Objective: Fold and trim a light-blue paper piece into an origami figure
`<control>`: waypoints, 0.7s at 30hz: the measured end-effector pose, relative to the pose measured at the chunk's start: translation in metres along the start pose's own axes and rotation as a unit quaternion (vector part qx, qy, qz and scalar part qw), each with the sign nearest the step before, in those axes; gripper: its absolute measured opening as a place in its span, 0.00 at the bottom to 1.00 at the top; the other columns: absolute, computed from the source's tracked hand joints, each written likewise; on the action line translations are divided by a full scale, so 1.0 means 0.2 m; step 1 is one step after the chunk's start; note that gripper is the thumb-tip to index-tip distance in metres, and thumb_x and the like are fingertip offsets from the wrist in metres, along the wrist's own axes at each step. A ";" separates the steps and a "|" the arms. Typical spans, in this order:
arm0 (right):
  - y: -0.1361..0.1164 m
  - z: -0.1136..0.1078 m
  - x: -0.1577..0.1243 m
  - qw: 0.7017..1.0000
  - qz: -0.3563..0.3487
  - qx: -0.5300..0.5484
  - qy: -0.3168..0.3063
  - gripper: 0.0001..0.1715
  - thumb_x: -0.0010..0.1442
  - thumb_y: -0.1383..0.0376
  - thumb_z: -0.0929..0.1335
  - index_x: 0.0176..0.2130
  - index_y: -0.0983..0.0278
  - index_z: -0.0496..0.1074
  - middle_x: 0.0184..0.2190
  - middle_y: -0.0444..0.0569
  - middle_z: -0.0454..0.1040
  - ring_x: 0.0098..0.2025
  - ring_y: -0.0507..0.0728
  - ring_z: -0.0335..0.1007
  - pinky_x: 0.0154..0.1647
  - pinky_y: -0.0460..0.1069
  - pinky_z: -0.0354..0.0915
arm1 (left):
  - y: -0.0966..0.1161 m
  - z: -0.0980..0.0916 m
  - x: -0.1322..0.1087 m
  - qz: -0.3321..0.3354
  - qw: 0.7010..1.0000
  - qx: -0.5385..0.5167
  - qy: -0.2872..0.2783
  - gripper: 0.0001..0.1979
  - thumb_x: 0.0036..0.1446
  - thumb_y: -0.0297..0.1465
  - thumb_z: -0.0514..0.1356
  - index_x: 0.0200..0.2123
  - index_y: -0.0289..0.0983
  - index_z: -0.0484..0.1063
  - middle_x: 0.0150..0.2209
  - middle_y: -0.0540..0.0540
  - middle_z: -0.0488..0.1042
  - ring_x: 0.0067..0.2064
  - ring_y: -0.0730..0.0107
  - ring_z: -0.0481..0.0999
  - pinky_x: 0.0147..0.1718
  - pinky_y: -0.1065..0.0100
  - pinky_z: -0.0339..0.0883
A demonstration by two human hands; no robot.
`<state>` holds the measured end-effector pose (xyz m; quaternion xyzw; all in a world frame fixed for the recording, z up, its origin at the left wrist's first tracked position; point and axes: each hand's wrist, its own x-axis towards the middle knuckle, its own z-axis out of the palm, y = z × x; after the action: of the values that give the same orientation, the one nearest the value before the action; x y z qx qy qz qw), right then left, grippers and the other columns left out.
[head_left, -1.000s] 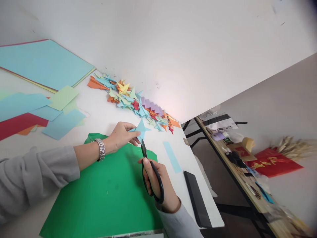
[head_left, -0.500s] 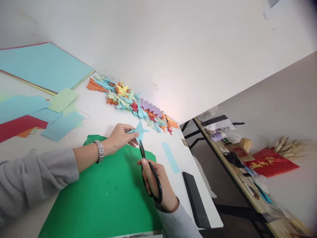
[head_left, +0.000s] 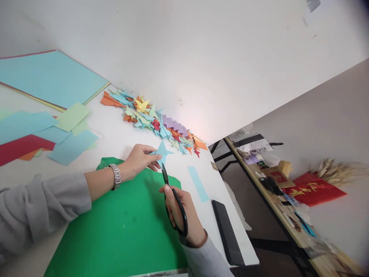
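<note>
My left hand pinches a light blue folded paper shape with pointed tips, held just above the white table. My right hand grips black scissors through the handles; the blade tips meet the lower edge of the blue shape. Both hands hover over a large green paper sheet. A metal watch sits on my left wrist, and both arms wear grey sleeves.
A row of folded coloured paper pieces lies along the wall. Blue, green and red sheets sit at the left. A blue strip and a black phone lie near the table's right edge. Beyond stands a cluttered wooden bench.
Nothing has clearly moved on the table; the view has shifted slightly, and the hands keep the same hold on paper and scissors.
</note>
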<state>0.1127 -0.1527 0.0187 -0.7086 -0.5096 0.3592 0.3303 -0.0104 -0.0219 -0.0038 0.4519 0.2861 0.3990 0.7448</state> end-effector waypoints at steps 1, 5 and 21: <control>0.00 0.00 0.00 1.000 -0.002 -0.007 -0.004 0.30 0.56 0.41 0.60 0.24 0.64 0.64 0.12 0.37 0.52 0.14 0.47 0.47 0.12 0.45 0.43 | 0.00 0.00 0.00 -0.001 1.000 -0.001 0.002 0.08 0.41 0.31 0.67 0.24 0.31 0.74 0.21 0.47 0.75 0.23 0.70 0.76 0.23 0.70 0.73; 0.00 0.00 0.00 0.999 -0.008 -0.031 -0.014 0.30 0.58 0.41 0.59 0.24 0.64 0.64 0.11 0.37 0.52 0.14 0.47 0.46 0.13 0.45 0.43 | 0.00 0.00 0.00 -0.004 1.000 0.000 0.002 0.09 0.41 0.32 0.67 0.24 0.31 0.74 0.20 0.47 0.75 0.23 0.71 0.76 0.24 0.71 0.73; 0.03 0.00 0.01 1.000 -0.021 -0.016 0.008 0.30 0.54 0.41 0.62 0.27 0.64 0.69 0.11 0.37 0.51 0.15 0.49 0.47 0.14 0.45 0.43 | 0.00 0.00 0.00 -0.005 1.000 0.003 0.006 0.09 0.41 0.32 0.67 0.23 0.31 0.74 0.20 0.47 0.74 0.23 0.71 0.75 0.24 0.70 0.73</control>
<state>0.1160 -0.1522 0.0131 -0.7059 -0.5274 0.3387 0.3301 -0.0099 -0.0222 -0.0028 0.4501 0.2937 0.3971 0.7440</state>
